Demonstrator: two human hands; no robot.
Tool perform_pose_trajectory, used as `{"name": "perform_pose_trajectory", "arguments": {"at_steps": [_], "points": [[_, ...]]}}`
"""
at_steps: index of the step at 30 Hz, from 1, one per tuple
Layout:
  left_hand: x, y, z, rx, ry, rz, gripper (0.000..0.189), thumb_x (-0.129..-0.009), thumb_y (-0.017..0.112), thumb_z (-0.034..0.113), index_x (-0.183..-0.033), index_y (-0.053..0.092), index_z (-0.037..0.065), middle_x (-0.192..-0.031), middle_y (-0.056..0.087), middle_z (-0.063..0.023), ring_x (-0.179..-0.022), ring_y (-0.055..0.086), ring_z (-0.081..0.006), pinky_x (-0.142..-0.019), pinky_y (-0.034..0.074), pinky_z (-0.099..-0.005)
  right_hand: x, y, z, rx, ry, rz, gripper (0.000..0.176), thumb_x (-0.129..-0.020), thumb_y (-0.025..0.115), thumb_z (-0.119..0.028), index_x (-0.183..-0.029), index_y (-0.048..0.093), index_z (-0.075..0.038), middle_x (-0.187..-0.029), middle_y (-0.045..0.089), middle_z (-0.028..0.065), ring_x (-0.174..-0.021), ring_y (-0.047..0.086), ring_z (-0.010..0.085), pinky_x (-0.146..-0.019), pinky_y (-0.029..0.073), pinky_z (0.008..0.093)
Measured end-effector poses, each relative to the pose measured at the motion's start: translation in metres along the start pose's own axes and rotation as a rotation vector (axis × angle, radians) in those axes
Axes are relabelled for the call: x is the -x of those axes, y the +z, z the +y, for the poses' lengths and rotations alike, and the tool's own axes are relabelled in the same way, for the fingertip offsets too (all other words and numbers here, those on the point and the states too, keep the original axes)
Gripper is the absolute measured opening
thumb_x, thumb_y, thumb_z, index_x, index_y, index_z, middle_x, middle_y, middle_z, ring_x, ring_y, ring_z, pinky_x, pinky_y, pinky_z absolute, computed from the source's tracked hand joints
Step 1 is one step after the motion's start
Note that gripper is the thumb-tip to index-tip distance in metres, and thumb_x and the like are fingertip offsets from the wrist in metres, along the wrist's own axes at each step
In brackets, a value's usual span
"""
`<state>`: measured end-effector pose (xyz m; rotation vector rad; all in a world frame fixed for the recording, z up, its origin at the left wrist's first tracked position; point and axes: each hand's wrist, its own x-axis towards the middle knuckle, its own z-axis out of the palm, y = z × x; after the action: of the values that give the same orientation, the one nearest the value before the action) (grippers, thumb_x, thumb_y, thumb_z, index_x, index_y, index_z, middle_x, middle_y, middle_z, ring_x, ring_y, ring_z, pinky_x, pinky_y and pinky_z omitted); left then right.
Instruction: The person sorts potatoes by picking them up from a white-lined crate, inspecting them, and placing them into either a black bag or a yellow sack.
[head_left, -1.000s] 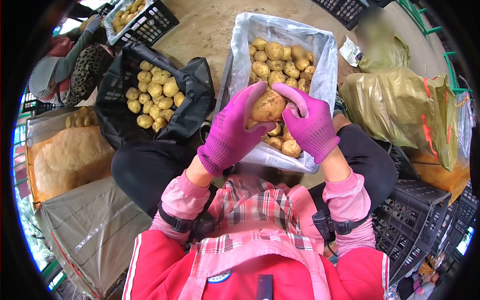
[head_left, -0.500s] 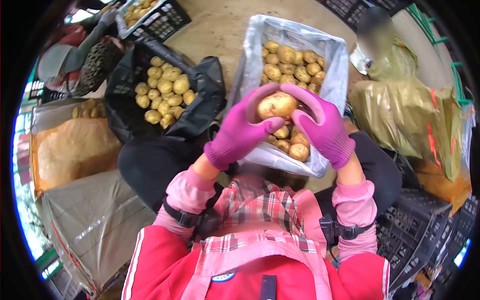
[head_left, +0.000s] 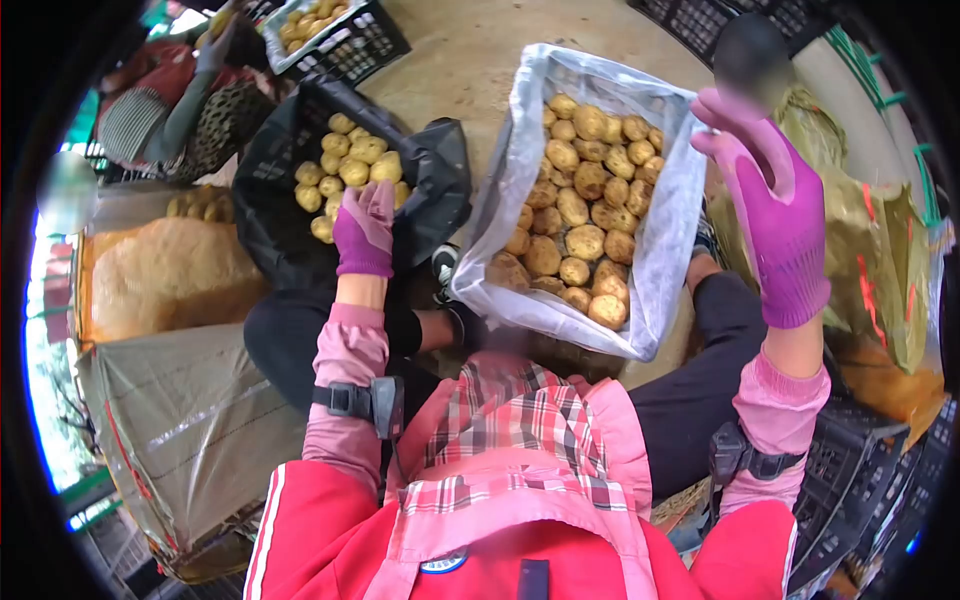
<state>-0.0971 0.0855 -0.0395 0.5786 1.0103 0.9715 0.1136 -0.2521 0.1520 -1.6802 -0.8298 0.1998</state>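
Note:
My left hand [head_left: 365,228], in a pink and purple glove, is over the near edge of the potatoes [head_left: 345,155] in the black-lined container [head_left: 270,225]. Its fingers are stretched out, their tips beside the closest potatoes, and I see nothing gripped. My right hand [head_left: 770,215], gloved alike, is raised beyond the right rim of the crate lined with white plastic [head_left: 480,265]. Its fingers are apart and no object shows in them. Many soil-marked potatoes [head_left: 585,243] fill that crate between my knees.
A co-worker [head_left: 165,125] sits at the upper left beside a black crate of potatoes [head_left: 355,45]. Covered stacks [head_left: 190,430] stand to my left. An olive plastic-covered pile [head_left: 870,260] and black crates [head_left: 850,470] are on my right.
Both hands held one large potato over the white-lined crate; now they are apart. My left hand has moved left to the black-lined container, my right hand up and right. The potato is out of them.

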Motion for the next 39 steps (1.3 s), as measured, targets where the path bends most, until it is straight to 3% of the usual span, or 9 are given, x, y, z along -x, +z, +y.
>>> {"name": "perform_pose_trajectory", "arguments": {"at_steps": [5,7,11,17,25,30,32,35,39], "points": [[0.089,0.065,-0.089,-0.747,-0.196,-0.872,0.032,-0.098,0.061,0.019,-0.123,0.063,0.0,-0.117,0.066,-0.0078,-0.105,0.064,-0.0191,-0.089,0.052,-0.0311,0.008,-0.01,0.013,0.028,-0.061,-0.021,0.033,-0.095,0.065,-0.013,-0.125,0.064,0.0,-0.113,0.069,0.0107,-0.102,0.067,0.0146,-0.09,0.053,0.0279],[0.093,0.091,-0.15,-1.255,0.104,-1.147,0.041,-0.096,0.059,0.022,-0.131,0.06,0.0,-0.113,0.069,-0.0101,-0.105,0.064,-0.02,-0.092,0.049,-0.03,0.016,-0.017,0.009,0.134,-0.114,-0.022,0.036,-0.096,0.061,-0.015,-0.129,0.062,0.001,-0.12,0.068,0.0125,-0.106,0.067,0.0176,-0.096,0.05,0.029],[0.092,0.12,-0.261,-1.731,0.284,-1.071,0.065,-0.091,0.063,0.031,-0.148,0.041,0.007,-0.126,0.064,-0.0221,-0.116,0.063,-0.0353,-0.099,0.049,-0.0419,0.024,-0.048,0.017,0.162,-0.015,0.069,0.037,-0.097,0.06,-0.016,-0.129,0.061,0.002,-0.117,0.068,0.0121,-0.107,0.067,0.0172,-0.095,0.05,0.029],[0.066,0.154,-0.325,-2.118,0.803,-1.062,0.082,-0.083,0.072,0.041,-0.149,0.037,0.008,-0.156,0.035,-0.0167,-0.124,0.055,-0.0363,-0.096,0.048,-0.0504,0.028,-0.073,0.028,0.281,0.025,0.19,0.041,-0.1,0.056,-0.027,-0.127,0.062,0.004,-0.113,0.069,0.0129,-0.098,0.068,0.0178,-0.087,0.052,0.0295],[0.043,0.139,-0.313,-1.67,0.509,-1.1,0.079,-0.084,0.075,0.043,-0.143,0.043,0.002,-0.124,0.061,-0.0195,-0.114,0.061,-0.0326,-0.092,0.051,-0.0449,0.024,-0.064,0.024,0.218,0.095,0.107,0.038,-0.093,0.06,-0.013,-0.128,0.062,0.0,-0.112,0.07,0.0093,-0.096,0.068,0.0151,-0.088,0.052,0.0285],[0.094,0.15,-0.164,-1.123,0.157,-1.414,0.076,-0.084,0.08,0.038,-0.141,0.046,0.001,-0.098,0.062,-0.0113,-0.079,0.061,-0.0152,-0.072,0.052,-0.0322,0.032,-0.054,0.037,0.267,0.236,-0.026,0.045,-0.09,0.065,-0.012,-0.133,0.059,-0.002,-0.117,0.068,0.0108,-0.1,0.066,0.0146,-0.089,0.052,0.0282],[0.122,0.15,-0.093,-0.994,-0.028,-1.461,0.078,-0.086,0.08,0.028,-0.147,0.039,0.0,-0.133,0.054,-0.0096,-0.119,0.056,-0.0155,-0.101,0.048,-0.0315,0.034,-0.044,0.04,0.304,0.264,-0.126,0.054,-0.089,0.069,-0.013,-0.14,0.052,-0.003,-0.126,0.064,0.0128,-0.105,0.065,0.0163,-0.091,0.052,0.0305],[0.145,0.127,-0.03,-0.915,0.025,-1.413,0.08,-0.084,0.082,0.034,-0.146,0.043,0.003,-0.121,0.058,-0.0053,-0.096,0.058,-0.0102,-0.085,0.049,-0.0278,0.042,-0.016,0.062,0.412,0.052,-0.249,0.069,-0.087,0.073,-0.031,-0.145,0.046,-0.007,-0.14,0.056,0.0188,-0.119,0.063,0.0305,-0.095,0.052,0.0383],[0.177,0.093,-0.006,-0.581,-0.046,-1.289,0.088,-0.085,0.081,0.029,-0.153,0.032,0.002,-0.146,0.045,-0.0094,-0.13,0.043,-0.0132,-0.108,0.037,-0.0293,0.042,0.03,0.033,-0.073,0.243,-0.403,0.083,-0.087,0.075,-0.042,-0.15,0.036,-0.005,-0.143,0.052,0.0229,-0.13,0.055,0.0327,-0.104,0.045,0.0369]]}}
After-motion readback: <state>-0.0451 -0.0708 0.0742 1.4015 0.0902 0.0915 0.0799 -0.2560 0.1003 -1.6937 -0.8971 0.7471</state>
